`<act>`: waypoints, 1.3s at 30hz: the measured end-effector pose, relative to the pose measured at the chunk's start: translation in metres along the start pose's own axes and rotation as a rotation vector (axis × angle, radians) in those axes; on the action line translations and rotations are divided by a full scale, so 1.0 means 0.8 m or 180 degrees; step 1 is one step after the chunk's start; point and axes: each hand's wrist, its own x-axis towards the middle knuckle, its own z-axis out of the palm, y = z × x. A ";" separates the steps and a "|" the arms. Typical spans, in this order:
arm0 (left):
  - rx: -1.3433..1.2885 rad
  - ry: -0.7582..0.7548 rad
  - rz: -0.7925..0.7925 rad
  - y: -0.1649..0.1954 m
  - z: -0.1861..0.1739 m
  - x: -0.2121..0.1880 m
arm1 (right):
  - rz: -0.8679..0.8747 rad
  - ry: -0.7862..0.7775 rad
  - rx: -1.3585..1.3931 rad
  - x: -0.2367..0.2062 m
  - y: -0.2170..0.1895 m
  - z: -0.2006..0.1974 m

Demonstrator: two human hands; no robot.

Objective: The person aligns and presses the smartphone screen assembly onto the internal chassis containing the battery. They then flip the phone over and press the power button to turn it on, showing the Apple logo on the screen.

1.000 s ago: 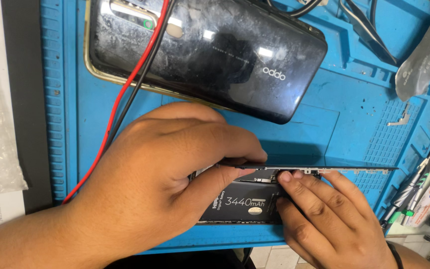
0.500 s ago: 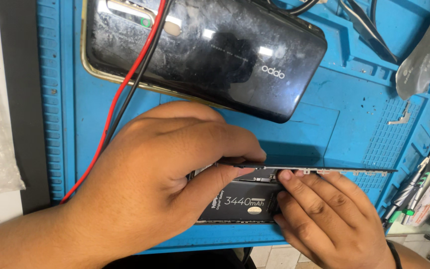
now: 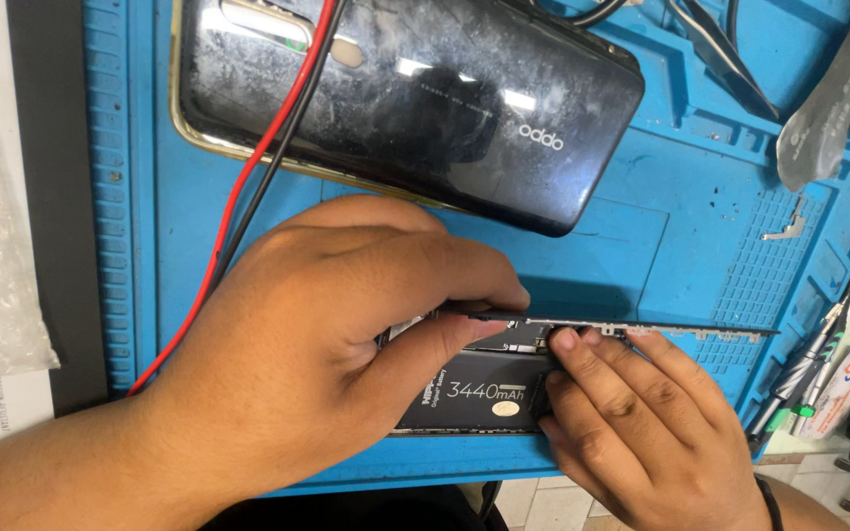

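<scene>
Bare blue mat (image 3: 700, 246) lies open between black back cover (image 3: 415, 98) and opened phone (image 3: 504, 383).
</scene>
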 end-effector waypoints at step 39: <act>-0.0043 0.0053 -0.0058 0.003 -0.002 -0.012 | 0.1402 0.0569 0.0672 0.006 -0.053 0.018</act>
